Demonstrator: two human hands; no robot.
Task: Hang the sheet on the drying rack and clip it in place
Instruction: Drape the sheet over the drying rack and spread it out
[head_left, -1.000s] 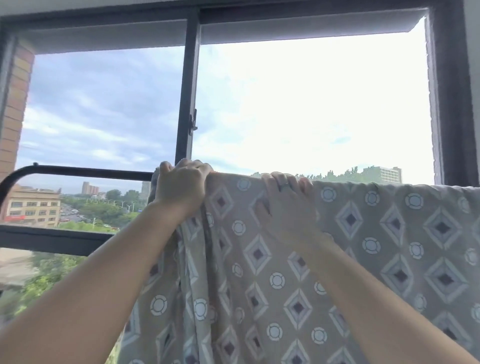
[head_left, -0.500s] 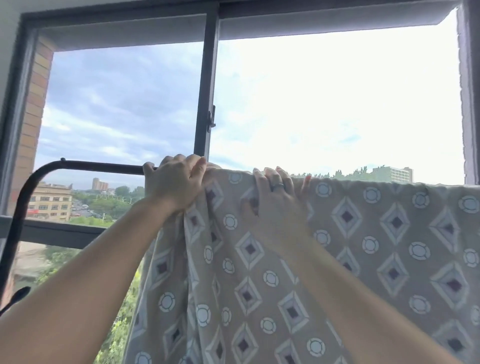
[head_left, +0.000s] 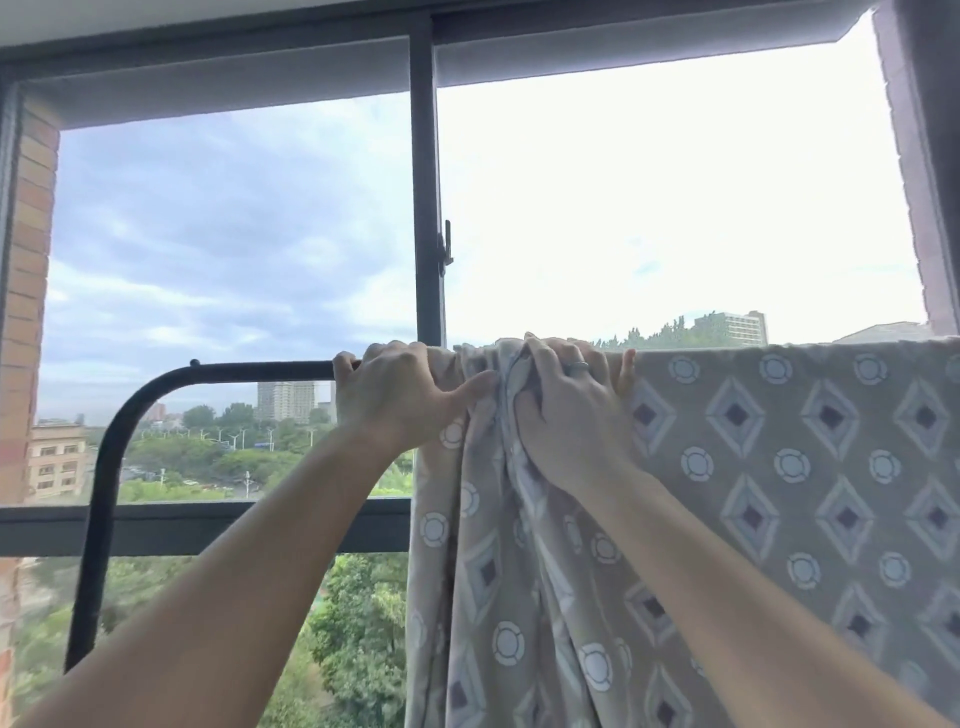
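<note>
A beige sheet (head_left: 769, 467) with diamond and circle patterns hangs over the black drying rack bar (head_left: 249, 371), covering the bar's right part. My left hand (head_left: 400, 395) grips the sheet's bunched left edge on top of the bar. My right hand (head_left: 566, 410), with a ring on one finger, clutches a fold of the sheet just right of the left hand. The rack's left end curves down into a post (head_left: 98, 519). No clip is in view.
A dark-framed window stands right behind the rack, with a vertical mullion (head_left: 426, 208) and a latch (head_left: 445, 249). A horizontal frame rail (head_left: 197, 525) crosses low at the left. A brick wall (head_left: 26, 312) borders the left side.
Both hands have drawn closer together and bunched the sheet's left part into folds on the bar. The view has shifted left, so more of the bare bar and its curved post shows.
</note>
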